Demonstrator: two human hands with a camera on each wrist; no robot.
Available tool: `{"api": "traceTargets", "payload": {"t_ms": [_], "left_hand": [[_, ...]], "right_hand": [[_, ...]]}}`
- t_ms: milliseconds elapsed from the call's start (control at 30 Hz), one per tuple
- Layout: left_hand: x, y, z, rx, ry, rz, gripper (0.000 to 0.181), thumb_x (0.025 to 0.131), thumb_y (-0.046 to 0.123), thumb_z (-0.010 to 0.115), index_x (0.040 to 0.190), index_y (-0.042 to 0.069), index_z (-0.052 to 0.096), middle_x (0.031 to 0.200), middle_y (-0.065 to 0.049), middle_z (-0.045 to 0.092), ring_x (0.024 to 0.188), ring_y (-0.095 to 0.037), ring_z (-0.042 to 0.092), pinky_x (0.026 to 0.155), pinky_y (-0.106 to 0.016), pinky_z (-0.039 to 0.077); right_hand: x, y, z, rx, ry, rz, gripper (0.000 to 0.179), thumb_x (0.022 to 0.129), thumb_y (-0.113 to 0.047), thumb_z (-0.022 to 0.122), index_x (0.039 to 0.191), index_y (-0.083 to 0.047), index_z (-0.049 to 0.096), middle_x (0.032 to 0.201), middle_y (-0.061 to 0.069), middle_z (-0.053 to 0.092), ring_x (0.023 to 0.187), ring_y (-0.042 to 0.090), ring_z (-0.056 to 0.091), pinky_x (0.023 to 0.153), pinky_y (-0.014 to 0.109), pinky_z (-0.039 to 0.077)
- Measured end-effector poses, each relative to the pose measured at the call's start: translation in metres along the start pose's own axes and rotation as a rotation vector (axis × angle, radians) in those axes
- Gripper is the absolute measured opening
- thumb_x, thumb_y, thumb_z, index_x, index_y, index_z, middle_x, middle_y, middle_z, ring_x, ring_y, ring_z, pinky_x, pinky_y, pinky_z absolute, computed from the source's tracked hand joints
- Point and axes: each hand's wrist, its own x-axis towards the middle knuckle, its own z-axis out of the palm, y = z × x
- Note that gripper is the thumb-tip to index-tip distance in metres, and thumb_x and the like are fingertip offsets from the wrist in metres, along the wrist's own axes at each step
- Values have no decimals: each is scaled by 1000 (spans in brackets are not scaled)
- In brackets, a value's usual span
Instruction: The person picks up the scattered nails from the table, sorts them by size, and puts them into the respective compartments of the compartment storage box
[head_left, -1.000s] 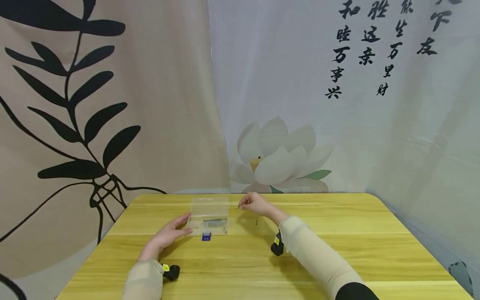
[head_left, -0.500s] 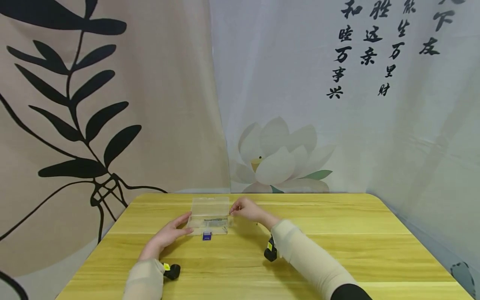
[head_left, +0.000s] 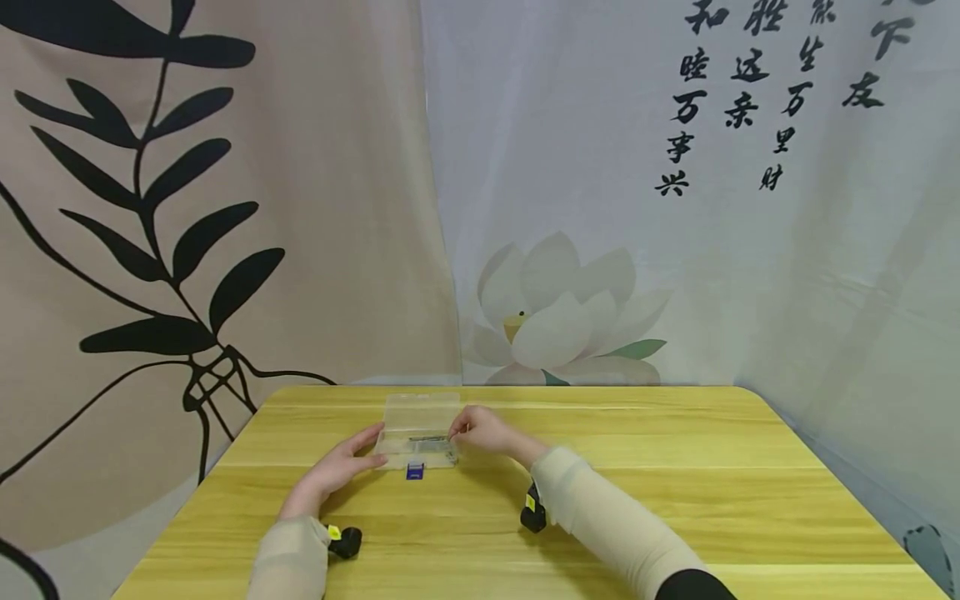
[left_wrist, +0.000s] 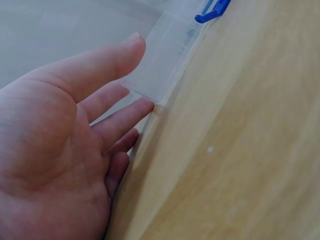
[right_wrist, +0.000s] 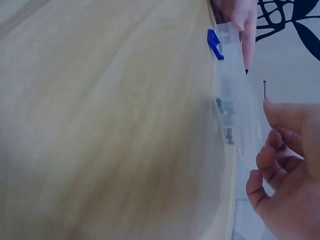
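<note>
A clear plastic box (head_left: pixel 417 450) with a blue latch (head_left: pixel 415 472) stands with its lid (head_left: pixel 422 410) raised on the table. Small dark metal pieces show through its wall in the right wrist view, some like nails (right_wrist: pixel 220 105). My left hand (head_left: pixel 337 471) spreads straight fingers and thumb around the box's left end, a fingertip right at its corner in the left wrist view. Over the box's right end, my right hand (head_left: pixel 483 429) pinches a thin dark nail (right_wrist: pixel 265 89); its headed end sticks up past the thumb.
The wooden table (head_left: pixel 465 533) runs back to a hanging cloth (head_left: pixel 555 192) printed with leaves, a lotus and writing. A black wrist camera (head_left: pixel 346 543) sits by the left sleeve, another (head_left: pixel 533 512) below the right sleeve.
My right hand has moved left, from beside the box to over its right end. A small dark piece on the table is now hidden behind the right arm. The left hand has stayed put.
</note>
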Motion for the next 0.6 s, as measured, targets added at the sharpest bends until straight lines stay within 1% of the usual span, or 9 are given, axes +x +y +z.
{"api": "traceTargets", "payload": {"t_ms": [100, 300, 467, 600], "left_hand": [[0, 1, 0, -6, -1, -1, 74, 92, 26, 68, 152, 6, 30, 152, -25, 31, 141, -45, 19, 109, -65, 15], [-1, 2, 0, -5, -8, 4, 73, 93, 26, 67, 152, 6, 29, 152, -25, 29, 141, -46, 19, 109, -65, 16], [-1, 3, 0, 6, -3, 6, 74, 92, 27, 67, 152, 7, 29, 152, -25, 30, 141, -46, 19, 109, -65, 16], [-2, 3, 0, 0, -7, 9, 74, 93, 27, 67, 152, 6, 29, 152, -25, 29, 141, -45, 19, 109, -65, 16]], "right_hand": [[2, 1, 4, 9, -6, 6, 7, 87, -2, 67, 88, -5, 73, 85, -3, 63, 74, 8, 50, 65, 23, 45], [1, 0, 11, 19, -9, 2, 7, 88, -1, 67, 89, -4, 73, 88, -1, 61, 77, 7, 50, 66, 22, 47], [0, -3, 13, -13, 1, -3, 6, 87, -2, 68, 87, -4, 73, 85, -2, 59, 78, 8, 50, 69, 23, 47], [0, -4, 16, -33, 5, 15, 5, 87, -4, 69, 85, -7, 73, 83, -5, 56, 76, 7, 49, 69, 22, 46]]}}
